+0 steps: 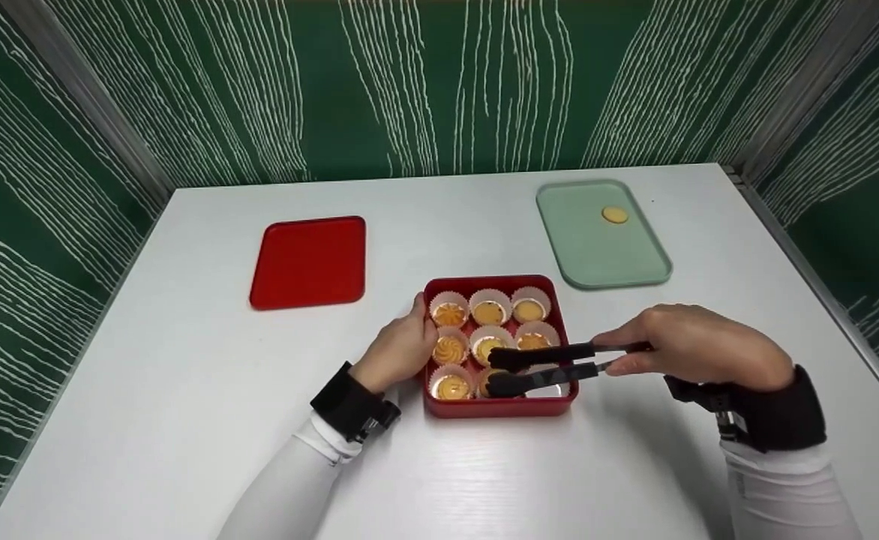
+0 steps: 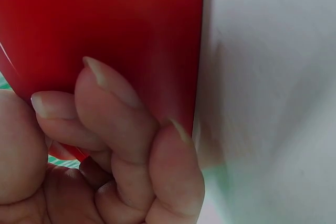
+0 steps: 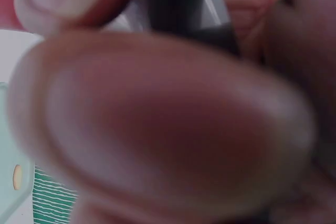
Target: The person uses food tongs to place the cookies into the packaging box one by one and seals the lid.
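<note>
A red square box (image 1: 499, 407) holds several paper cups with cookies, among them a swirled cookie (image 1: 451, 350). My left hand (image 1: 402, 346) grips the box's left wall, its bent fingers against the outside in the left wrist view. My right hand (image 1: 698, 345) holds tongs (image 1: 571, 373) with black tips, reaching leftward over the box. The two tips stand apart above the middle and front cups, partly hiding the front middle cookie. In the front right paper cup (image 1: 553, 390), no cookie shows. The right wrist view is mostly filled by blurred fingers around a dark handle.
A flat red tray (image 1: 308, 262) lies back left on the white table (image 1: 184, 420). At the back right is a light green tray (image 1: 604, 247) bearing one round cookie (image 1: 614, 215). Green panels (image 1: 439, 97) with white streaks enclose the table's back and sides.
</note>
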Tool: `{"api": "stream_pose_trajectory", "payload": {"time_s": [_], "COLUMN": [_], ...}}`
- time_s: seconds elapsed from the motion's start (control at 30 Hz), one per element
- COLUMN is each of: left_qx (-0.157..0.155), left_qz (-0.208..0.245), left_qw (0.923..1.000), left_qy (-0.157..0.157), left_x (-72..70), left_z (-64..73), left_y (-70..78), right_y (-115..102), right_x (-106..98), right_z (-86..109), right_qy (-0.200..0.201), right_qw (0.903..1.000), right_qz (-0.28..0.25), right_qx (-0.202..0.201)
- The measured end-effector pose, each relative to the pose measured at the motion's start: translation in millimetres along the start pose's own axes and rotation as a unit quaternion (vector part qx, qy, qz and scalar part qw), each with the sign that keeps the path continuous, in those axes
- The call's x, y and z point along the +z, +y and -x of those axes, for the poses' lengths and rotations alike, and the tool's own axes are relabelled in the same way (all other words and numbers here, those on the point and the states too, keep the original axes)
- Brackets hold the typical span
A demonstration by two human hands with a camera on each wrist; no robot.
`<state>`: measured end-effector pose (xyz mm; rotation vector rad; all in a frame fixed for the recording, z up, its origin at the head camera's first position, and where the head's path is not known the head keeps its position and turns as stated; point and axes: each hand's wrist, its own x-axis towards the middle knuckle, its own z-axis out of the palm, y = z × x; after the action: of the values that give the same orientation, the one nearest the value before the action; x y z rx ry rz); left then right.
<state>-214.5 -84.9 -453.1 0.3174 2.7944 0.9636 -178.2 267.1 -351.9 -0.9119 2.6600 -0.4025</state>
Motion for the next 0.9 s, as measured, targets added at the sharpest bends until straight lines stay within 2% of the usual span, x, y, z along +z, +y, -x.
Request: {"api": "stream_pose_trajectory", "payload": {"time_s": [0.3,0.47,0.57,0.67,0.77,0.83,0.9], "left_qx": [0.012,0.019,0.017,0.012,0.008,0.005,0.003], "left_qz": [-0.008,-0.013,-0.013,-0.011,-0.008,-0.004,-0.002], "left_qw": [0.9999,0.9997,0.9997,0.9998,0.9999,1.0,1.0], "left_qy": [0.004,0.012,0.01,0.007,0.005,0.002,0.0], "left_x": [-0.8,-1.0,-1.0,-0.8,0.1,0.7,1.0], "left_z": [0.3,-0.3,-0.5,-0.2,-0.5,-0.9,-1.0], "left_y": [2.4,3.6,3.3,2.5,0.8,-0.3,-1.0], "right_y": [-7.2,-6.2,-2.1,5.6,16.2,24.5,33.6], "right_x": [3.4,-0.9,-5.0,-8.7,-11.5,-12.7,-13.2], "right_z": [-3.6,0.1,3.9,7.7,10.0,10.3,9.5], "right_qy": [0.006,0.005,0.019,0.054,0.113,0.159,0.203], "right_qw": [0.9995,0.9993,0.9988,0.9974,0.9919,0.9839,0.9717], "right_qz": [0.014,0.007,0.001,-0.008,-0.001,0.004,0.0], "right_qx": [0.027,0.037,0.045,0.046,0.057,0.081,0.12]}}
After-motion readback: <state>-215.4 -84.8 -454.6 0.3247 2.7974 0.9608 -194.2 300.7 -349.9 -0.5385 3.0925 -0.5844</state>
